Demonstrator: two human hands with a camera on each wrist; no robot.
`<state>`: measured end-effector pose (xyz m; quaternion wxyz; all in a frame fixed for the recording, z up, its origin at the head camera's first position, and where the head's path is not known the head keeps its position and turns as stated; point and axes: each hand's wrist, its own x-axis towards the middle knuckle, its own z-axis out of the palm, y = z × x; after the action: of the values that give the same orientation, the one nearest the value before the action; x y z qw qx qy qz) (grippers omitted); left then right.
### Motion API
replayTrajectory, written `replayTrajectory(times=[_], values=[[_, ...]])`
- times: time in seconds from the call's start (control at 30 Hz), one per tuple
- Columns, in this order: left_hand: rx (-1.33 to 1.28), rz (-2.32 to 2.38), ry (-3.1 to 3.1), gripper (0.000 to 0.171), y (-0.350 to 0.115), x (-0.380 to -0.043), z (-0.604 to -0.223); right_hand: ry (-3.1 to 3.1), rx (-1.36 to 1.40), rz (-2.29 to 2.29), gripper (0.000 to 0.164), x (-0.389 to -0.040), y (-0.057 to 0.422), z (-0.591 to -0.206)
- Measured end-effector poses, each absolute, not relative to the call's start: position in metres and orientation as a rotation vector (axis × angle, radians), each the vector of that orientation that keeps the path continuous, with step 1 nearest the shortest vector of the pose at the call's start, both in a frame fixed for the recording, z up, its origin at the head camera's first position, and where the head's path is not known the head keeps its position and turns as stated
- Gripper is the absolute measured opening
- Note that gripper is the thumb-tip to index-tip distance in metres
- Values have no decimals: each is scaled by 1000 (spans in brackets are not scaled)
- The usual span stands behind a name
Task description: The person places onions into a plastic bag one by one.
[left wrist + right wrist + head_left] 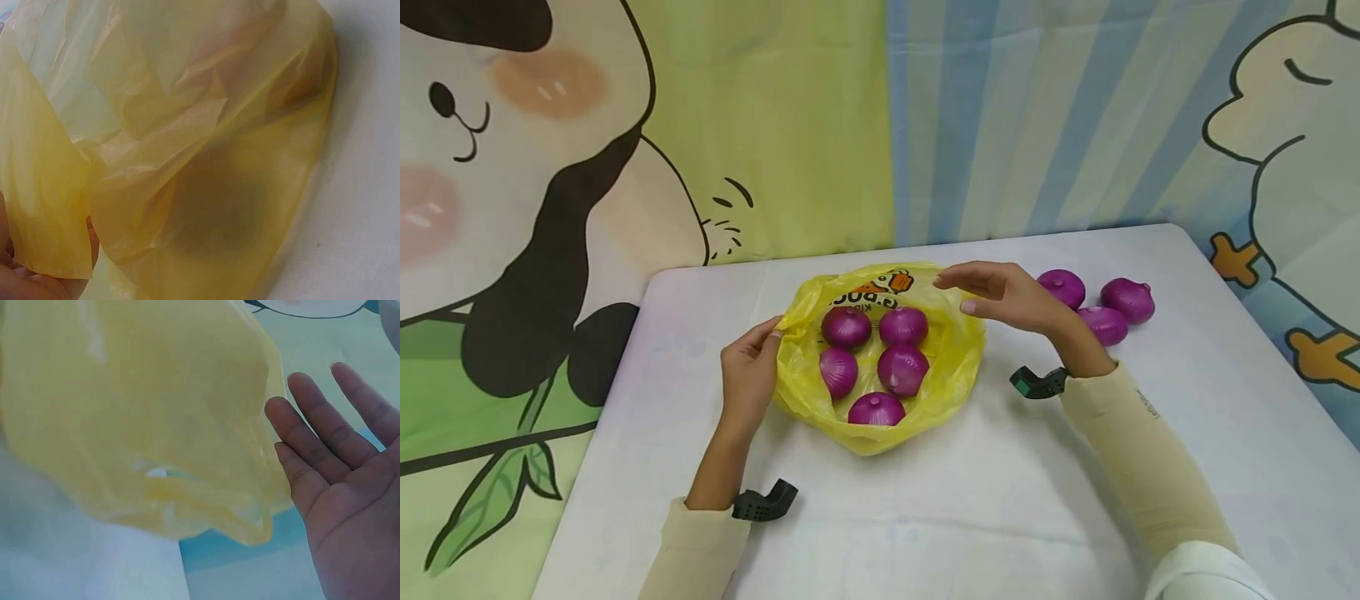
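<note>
A yellow plastic bag (pixel 951 375) stands on the table with its mouth spread wide, several purple onions (pixel 902 370) lying inside it. My left hand (pixel 749 367) pinches the bag's left rim between thumb and fingers. The left wrist view shows the bag's side (pixel 206 206) close up, with dark round shapes showing through the plastic. Over the bag's right rim, my right hand (pixel 1000 293) is held with its fingers extended and nothing in them. In the right wrist view, the fingers (pixel 319 425) are spread beside the bag.
Beyond my right wrist, 3 more purple onions (pixel 1127 301) lie grouped on the white table (pixel 940 517). A cartoon-printed curtain (pixel 790 125) hangs behind the table's back edge. Each wrist wears a dark camera mount (pixel 766 502).
</note>
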<state>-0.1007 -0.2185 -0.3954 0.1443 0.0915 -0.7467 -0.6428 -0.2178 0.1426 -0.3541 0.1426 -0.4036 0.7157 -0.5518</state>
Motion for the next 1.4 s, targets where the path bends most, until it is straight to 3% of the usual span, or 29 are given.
replayTrajectory(times=[0.57, 0.9, 1.4], values=[[249, -1861, -2155, 28, -218, -101, -396, 2229, -798, -1555, 46, -202, 178, -354], [254, -1855, -2164, 28, -217, -102, -397, 2190, -947, -1722, 46, -200, 205, -364], [268, -1878, -2154, 28, -217, -102, -396, 2540, -679, -1637, 45, -188, 265, -374]])
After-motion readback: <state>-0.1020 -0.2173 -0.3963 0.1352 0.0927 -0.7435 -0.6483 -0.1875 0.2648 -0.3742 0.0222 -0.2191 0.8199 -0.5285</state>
